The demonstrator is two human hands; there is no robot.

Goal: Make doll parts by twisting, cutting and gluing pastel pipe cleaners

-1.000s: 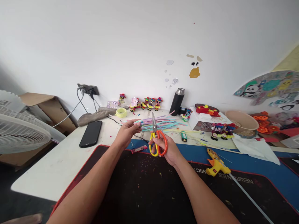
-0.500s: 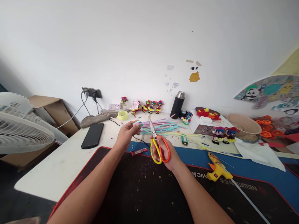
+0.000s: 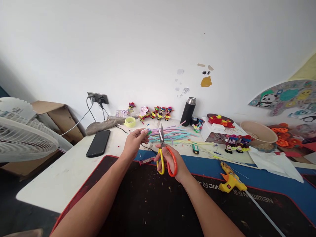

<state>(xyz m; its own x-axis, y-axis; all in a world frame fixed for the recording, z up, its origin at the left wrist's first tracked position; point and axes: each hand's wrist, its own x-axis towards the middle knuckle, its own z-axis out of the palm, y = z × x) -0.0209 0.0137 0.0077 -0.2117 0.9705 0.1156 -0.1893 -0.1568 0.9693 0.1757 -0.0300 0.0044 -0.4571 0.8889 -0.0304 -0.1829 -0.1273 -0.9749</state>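
Between the fingertips of my left hand (image 3: 134, 141) is a small green and blue fuzzy piece (image 3: 149, 132), mostly covered by the fingers. My right hand (image 3: 174, 161) grips a pair of scissors (image 3: 162, 144) with one yellow and one red handle. Their blades are slightly apart and point up and away, just right of the small piece without touching it. Behind both hands lies a loose bundle of pastel pipe cleaners (image 3: 172, 134) in purple, pink and turquoise. A pink tube-like packet (image 3: 146, 160) lies below my left hand on the dark mat (image 3: 153, 204).
A yellow glue gun (image 3: 230, 179) with a long glue stick lies at right. A phone (image 3: 98, 144) and a fan (image 3: 27, 135) are at left. Along the wall stand several small figures (image 3: 161, 113), a tape roll (image 3: 130, 122) and a black thermos (image 3: 188, 112).
The scissors have opened a little and turned more upright in my right hand. My left hand holds its piece in nearly the same place.
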